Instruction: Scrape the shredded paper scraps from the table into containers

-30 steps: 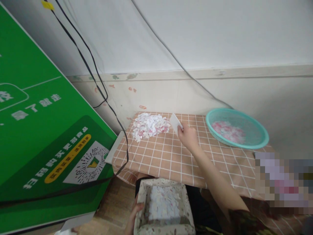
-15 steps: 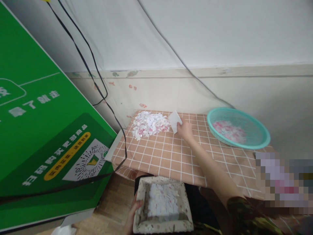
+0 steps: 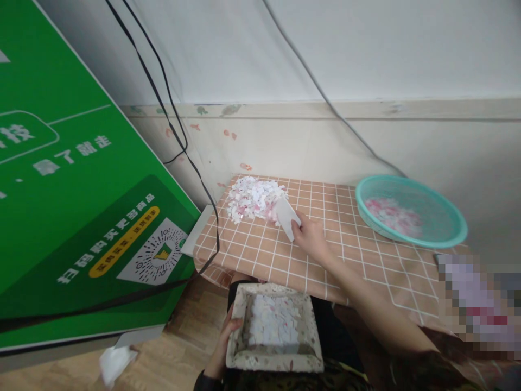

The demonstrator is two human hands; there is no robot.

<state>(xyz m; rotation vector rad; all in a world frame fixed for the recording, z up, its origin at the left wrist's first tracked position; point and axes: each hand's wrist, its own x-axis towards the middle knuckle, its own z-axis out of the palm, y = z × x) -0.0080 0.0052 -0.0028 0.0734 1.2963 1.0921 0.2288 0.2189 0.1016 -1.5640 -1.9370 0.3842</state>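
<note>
My right hand [image 3: 310, 234] pinches a flat white card [image 3: 287, 218] above the checked tablecloth. The card's far edge meets the near right side of a heap of white and pink paper scraps [image 3: 254, 196]. My left hand [image 3: 228, 338] grips the left rim of a square speckled tray [image 3: 274, 363] on my lap; its thumb lies over the rim and the other fingers are hidden. White paper scraps [image 3: 274, 323] cover the tray's floor.
A turquoise mesh basket [image 3: 411, 239] with pink and white scraps stands at the table's right. A green printed panel [image 3: 101, 179] rises on the left, with a black cable [image 3: 199, 174] hanging before the table corner. A white bag [image 3: 116, 364] lies on the floor.
My right hand has moved the card nearer to me and tilted it, so that it now touches the scrap heap. The whole view has shifted slightly. My left hand still holds the tray.
</note>
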